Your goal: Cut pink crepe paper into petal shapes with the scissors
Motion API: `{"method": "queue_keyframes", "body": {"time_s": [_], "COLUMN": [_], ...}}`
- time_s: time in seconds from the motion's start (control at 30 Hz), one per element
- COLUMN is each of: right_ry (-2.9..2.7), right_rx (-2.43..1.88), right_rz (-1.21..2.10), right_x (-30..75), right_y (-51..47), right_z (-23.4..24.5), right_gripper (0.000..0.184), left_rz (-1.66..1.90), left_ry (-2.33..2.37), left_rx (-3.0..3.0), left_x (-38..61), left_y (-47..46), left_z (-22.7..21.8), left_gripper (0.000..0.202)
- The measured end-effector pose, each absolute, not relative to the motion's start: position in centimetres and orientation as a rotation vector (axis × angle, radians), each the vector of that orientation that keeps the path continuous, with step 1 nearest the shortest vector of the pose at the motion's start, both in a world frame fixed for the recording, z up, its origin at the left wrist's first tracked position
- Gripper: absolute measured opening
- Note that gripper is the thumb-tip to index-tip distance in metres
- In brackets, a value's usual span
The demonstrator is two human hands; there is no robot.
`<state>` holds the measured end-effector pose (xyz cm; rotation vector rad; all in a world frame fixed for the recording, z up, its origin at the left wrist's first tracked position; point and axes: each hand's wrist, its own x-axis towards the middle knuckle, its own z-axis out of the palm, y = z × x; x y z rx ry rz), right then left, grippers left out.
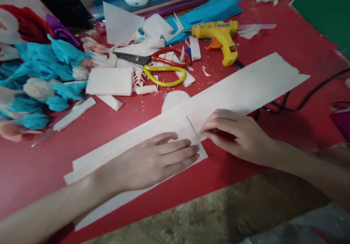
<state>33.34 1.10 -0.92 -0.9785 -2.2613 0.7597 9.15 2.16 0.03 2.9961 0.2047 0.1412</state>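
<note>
A long white paper strip (240,80) lies slantwise across the red tabletop, its far right end ragged. Over its left part rests a shorter white paper piece (177,127), whose right edge crosses the strip. My left hand (164,156) lies flat on this upper piece, fingers stretched to the right. Thumb and fingertips of my right hand (232,133) are pinched together at the strip's lower edge, just right of the upper piece. A rounded white paper piece (175,99) shows partly from beneath the strip.
Scissors (161,63) with red and yellow handles lie among paper scraps behind the strip. A yellow glue gun (222,36) lies beyond, its black cord (308,102) running right. Blue and white paper flowers (46,76) crowd the left. A folded paper stack (109,81) sits nearby.
</note>
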Motion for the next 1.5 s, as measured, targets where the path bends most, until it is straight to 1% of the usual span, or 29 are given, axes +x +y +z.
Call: {"method": "queue_keyframes", "body": {"time_s": [0.07, 0.27, 0.43, 0.6, 0.7, 0.8, 1.1, 1.3, 1.43, 1.5], "right_ry": [-2.267, -2.275, -2.303, -2.347, -2.375, -2.343, -2.51, -2.545, -2.493, -2.529], "right_rx": [-0.972, -0.954, -0.942, -0.764, -0.66, -0.648, -0.652, -0.569, -0.652, -0.65], "right_rz": [0.725, 0.624, 0.602, 0.317, 0.246, 0.221, 0.153, 0.209, 0.092, 0.092], "right_x": [33.4, 33.4, 33.6, 33.8, 34.0, 34.1, 34.0, 34.2, 34.0, 34.0], "right_y": [1.0, 0.9, 0.9, 0.3, -0.2, -0.3, -0.5, -0.5, -0.2, -0.2], "right_z": [-1.2, -1.7, -1.4, -1.1, -0.9, -0.8, -1.1, -1.0, -1.0, -1.0], "right_gripper": [0.011, 0.009, 0.016, 0.029, 0.028, 0.027, 0.027, 0.023, 0.021, 0.022], "left_rz": [0.058, -0.19, -0.159, -0.151, -0.122, -0.064, -0.004, 0.021, 0.037, 0.028], "left_ry": [0.222, 0.26, 0.314, 0.298, 0.279, 0.273, 0.264, 0.278, 0.283, 0.285], "left_rx": [3.003, 3.012, 3.062, 3.002, 2.927, 2.853, 2.84, 2.845, 2.839, 2.836], "left_x": [9.4, 10.5, 11.1, 10.9, 10.7, 10.5, 10.3, 10.1, 10.1, 10.0], "left_y": [2.1, 1.7, 1.5, 1.7, 1.9, 2.2, 2.2, 2.1, 2.1, 2.1], "left_z": [0.1, 0.8, 1.2, 1.0, 0.7, 0.5, 0.3, 0.2, 0.0, 0.0], "left_gripper": [0.037, 0.046, 0.048, 0.05, 0.057, 0.062, 0.057, 0.054, 0.052, 0.051]}}
